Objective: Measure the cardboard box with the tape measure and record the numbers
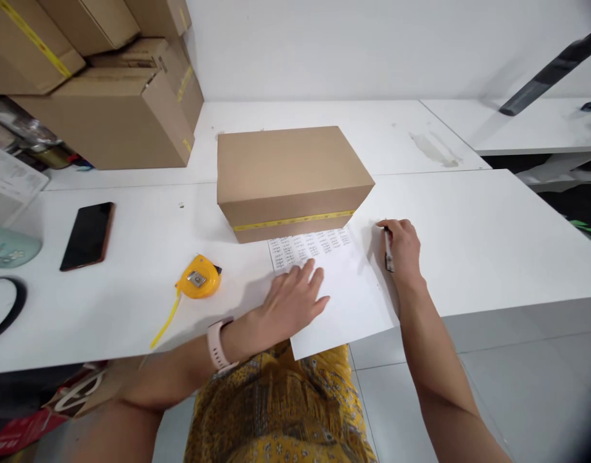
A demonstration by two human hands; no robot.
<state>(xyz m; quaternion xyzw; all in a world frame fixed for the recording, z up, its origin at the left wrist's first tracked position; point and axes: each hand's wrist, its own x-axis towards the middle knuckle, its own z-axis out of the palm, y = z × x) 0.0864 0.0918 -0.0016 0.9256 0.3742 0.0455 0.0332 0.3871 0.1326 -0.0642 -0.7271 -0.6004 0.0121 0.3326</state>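
A left hand (291,299) on a sheet of paper (348,315) and a right hand (404,249) with a pen (388,251), all on the near side of a closed cardboard box (295,164).
The sheet runs from the box's front face, where its far end is hidden, to past the near edge of the desk (473,238); rows of small handwriting fill the part nearest the box. The left hand lies palm down, fingers loosely spread, just short of the rows, a pale pink band (218,347) round its wrist. The right hand, near the box's front right corner, has its fingers closed around the pen. Left of the box and nearer the person sits a yellow tape measure (199,278), its blade partly out; farther left of the box lies a dark phone (87,236). Stacked cartons (121,122) stand behind and left of the box.
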